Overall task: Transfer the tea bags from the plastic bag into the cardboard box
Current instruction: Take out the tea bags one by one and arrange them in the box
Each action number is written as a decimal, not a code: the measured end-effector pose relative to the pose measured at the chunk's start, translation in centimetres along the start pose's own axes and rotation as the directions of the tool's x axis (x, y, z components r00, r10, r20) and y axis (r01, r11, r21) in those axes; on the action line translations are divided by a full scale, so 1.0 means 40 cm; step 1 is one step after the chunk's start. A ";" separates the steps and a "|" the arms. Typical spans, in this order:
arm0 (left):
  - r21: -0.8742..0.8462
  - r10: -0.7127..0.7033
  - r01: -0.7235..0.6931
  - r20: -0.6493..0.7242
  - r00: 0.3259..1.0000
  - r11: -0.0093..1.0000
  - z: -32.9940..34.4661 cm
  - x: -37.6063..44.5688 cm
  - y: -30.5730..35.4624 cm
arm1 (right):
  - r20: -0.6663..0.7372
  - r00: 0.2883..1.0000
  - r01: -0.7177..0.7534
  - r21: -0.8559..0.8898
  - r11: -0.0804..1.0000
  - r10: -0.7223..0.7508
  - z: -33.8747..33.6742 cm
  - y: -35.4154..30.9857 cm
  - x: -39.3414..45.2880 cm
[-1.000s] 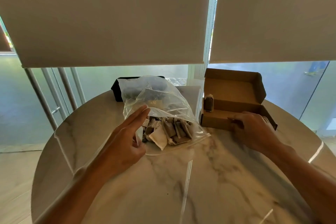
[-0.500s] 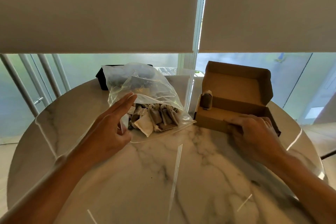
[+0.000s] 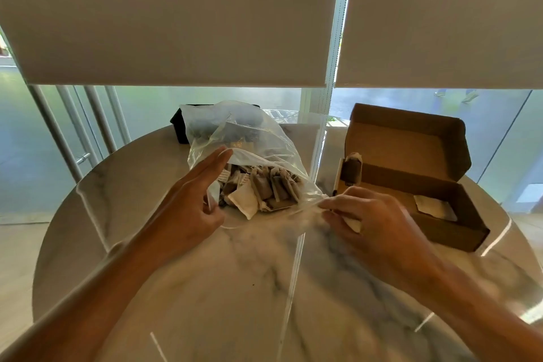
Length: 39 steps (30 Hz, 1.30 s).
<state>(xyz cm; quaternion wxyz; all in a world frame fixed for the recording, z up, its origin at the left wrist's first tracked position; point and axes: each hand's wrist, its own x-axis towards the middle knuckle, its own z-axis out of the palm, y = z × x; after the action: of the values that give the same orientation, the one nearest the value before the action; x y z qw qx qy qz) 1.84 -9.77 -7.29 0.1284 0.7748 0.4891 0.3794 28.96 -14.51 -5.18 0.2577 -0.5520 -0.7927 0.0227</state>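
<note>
Plastic bag (image 3: pixel 249 153), clear, mouth toward viewer, centre of marble table (image 3: pixel 264 288); tea bags (image 3: pixel 264 189) heaped inside, count unreadable through film. Left hand (image 3: pixel 188 209) pinches the bag's left rim, forefingers straight. Right hand (image 3: pixel 373 223) pinches its right corner, blurred; cardboard box (image 3: pixel 411 173), right of bag, open, one sachet (image 3: pixel 435 206) inside; dark item (image 3: pixel 180 129) behind bag, mostly hidden.

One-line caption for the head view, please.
Both hands, left and right, hold open the plastic bag of tea bags beside the open box.
</note>
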 end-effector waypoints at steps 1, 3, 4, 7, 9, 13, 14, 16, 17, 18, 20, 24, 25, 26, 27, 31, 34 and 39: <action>-0.010 -0.009 0.009 0.003 1.000 1.000 -0.001 -0.002 0.000 | 0.033 0.998 0.056 0.000 0.998 -0.056 0.017 -0.038 0.016; -0.014 -0.002 0.002 0.009 1.000 1.000 -0.003 -0.002 -0.001 | 0.060 0.989 0.134 -0.009 0.991 -0.133 0.057 -0.096 0.047; -0.008 0.007 -0.007 0.010 1.000 1.000 -0.003 -0.002 -0.002 | 0.063 0.986 0.157 -0.025 0.987 -0.155 0.080 -0.116 0.064; -0.020 0.002 -0.002 0.011 1.000 1.000 -0.005 0.000 -0.001 | 0.081 0.984 0.171 -0.142 0.975 -0.161 0.144 -0.155 0.122; -0.010 0.000 0.000 0.004 1.000 1.000 -0.005 0.000 0.002 | 0.044 0.988 0.156 -0.198 0.968 -0.150 0.180 -0.160 0.155; 0.010 -0.005 0.005 -0.017 1.000 1.000 -0.009 -0.001 0.004 | 0.058 0.990 0.138 -0.203 0.969 -0.129 0.201 -0.147 0.174; 0.014 -0.004 0.004 -0.022 1.000 1.000 -0.008 -0.001 0.003 | 0.057 0.991 0.132 -0.172 0.976 -0.123 0.196 -0.143 0.170; 0.033 -0.005 0.006 -0.029 1.000 0.999 -0.009 0.000 0.000 | -0.006 0.994 0.105 -0.084 0.991 -0.105 0.174 -0.133 0.163; 0.037 -0.011 0.012 -0.032 0.999 0.999 -0.010 0.001 -0.002 | -0.061 0.994 0.094 -0.028 0.995 -0.096 0.158 -0.128 0.160; 0.042 -0.015 0.017 -0.034 0.999 0.999 -0.012 0.001 -0.003 | -0.109 0.991 0.085 0.038 0.996 -0.081 0.140 -0.124 0.156; 0.077 -0.011 0.015 -0.052 0.999 0.997 -0.014 0.001 0.000 | -0.140 0.990 0.056 0.179 0.982 -0.031 0.103 -0.111 0.151; 0.183 -0.012 0.035 -0.126 0.992 0.982 -0.027 0.003 0.016 | -0.088 0.993 -0.030 0.485 0.874 0.083 0.053 -0.073 0.147; 0.233 0.001 0.035 -0.154 0.988 0.972 -0.031 0.002 0.026 | -0.081 0.992 -0.034 0.565 0.825 0.097 0.045 -0.065 0.148; 0.291 0.022 0.036 -0.192 0.981 0.956 -0.036 -0.002 0.039 | -0.079 0.992 -0.027 0.634 0.773 0.099 0.038 -0.058 0.148; 0.341 0.047 0.039 -0.240 0.970 0.939 -0.039 -0.006 0.053 | -0.081 0.992 -0.015 0.685 0.728 0.096 0.032 -0.052 0.148; 0.353 0.081 0.050 -0.347 0.934 0.934 -0.047 -0.001 0.126 | -0.080 0.995 0.027 0.791 0.611 0.060 0.009 -0.037 0.150; 0.063 0.021 -0.003 -0.301 0.953 0.998 -0.041 0.057 0.172 | -0.076 0.997 0.054 0.810 0.585 0.014 0.007 -0.033 0.152; -0.183 0.048 -0.068 -0.114 0.992 0.981 -0.011 0.143 0.232 | -0.102 0.995 0.081 0.797 0.599 0.001 0.000 -0.025 0.149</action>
<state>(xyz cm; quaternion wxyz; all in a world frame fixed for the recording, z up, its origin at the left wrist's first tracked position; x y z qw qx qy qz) 8.98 -9.49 0.95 0.1622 0.7515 0.4350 0.4688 26.56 -9.60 -2.58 0.5137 -0.3609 -0.6982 0.3440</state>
